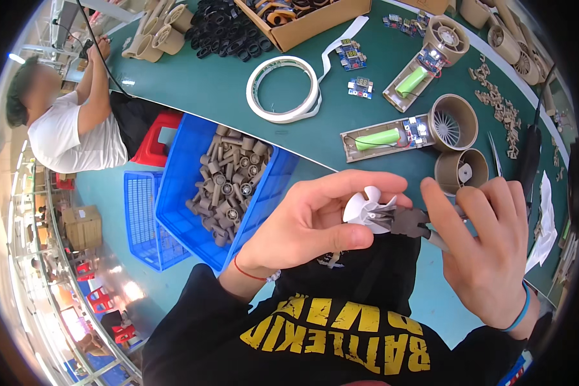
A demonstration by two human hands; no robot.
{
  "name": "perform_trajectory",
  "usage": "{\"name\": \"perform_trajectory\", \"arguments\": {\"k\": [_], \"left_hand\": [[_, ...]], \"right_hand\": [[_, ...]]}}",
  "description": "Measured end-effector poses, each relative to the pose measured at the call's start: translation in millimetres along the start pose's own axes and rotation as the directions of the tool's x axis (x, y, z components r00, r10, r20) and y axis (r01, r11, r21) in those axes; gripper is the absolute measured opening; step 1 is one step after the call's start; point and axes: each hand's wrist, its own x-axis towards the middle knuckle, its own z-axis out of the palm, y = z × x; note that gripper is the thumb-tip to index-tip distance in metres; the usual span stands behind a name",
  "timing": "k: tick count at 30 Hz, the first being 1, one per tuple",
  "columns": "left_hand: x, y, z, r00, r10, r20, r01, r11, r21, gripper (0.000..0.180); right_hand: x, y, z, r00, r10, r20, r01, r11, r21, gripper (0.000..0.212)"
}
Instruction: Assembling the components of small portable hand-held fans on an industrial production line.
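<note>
A small white fan wheel (370,211) with curved blades is held between the thumb and fingers of my left hand (296,225). My right hand (486,254) has its fingers round the handles of a pair of pliers (408,222). The dark head of the pliers points left and meets the fan wheel; I cannot make out what its jaws grip. Just beyond my right hand lies a round tan housing (453,172) with a white hub inside. Behind it, an opened tan fan body (387,137) shows a green battery (377,139) and a circuit board.
A second opened fan body (410,80) lies farther back. Also on the green table (219,90) are a white tape roll (254,80), circuit boards (360,87), black rings (222,29) and small tan parts (495,103). Left, a blue crate (174,186) holds tan parts; a person (77,128) sits beyond.
</note>
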Motion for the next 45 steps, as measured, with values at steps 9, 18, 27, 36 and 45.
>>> {"name": "perform_trajectory", "arguments": {"k": [9,18,27,36,45], "left_hand": [[-4,-7,-11,0.996,0.064,0.059,-0.065,0.998,0.015,0.055],[1,-11,-11,0.995,0.096,0.033,-0.096,0.995,-0.002,0.055],[-5,-5,5,0.984,0.09,-0.153,-0.089,0.996,0.016,0.062],[-1,-20,-7,0.985,0.167,0.037,-0.166,0.986,-0.033,0.054],[2,-28,-3,0.949,0.313,0.043,-0.313,0.95,-0.001,0.056]], "right_hand": [[5,-1,12,0.997,-0.002,-0.075,0.0,1.0,-0.021,0.05],[5,-2,16,0.996,0.052,-0.073,-0.053,0.999,-0.01,0.047],[13,-1,13,0.993,-0.011,-0.115,0.011,1.0,-0.001,0.037],[4,-9,1,1.0,0.011,-0.009,-0.011,0.998,0.055,0.039],[7,-9,-3,1.0,0.0,0.014,0.0,1.0,0.03,0.034]]}}
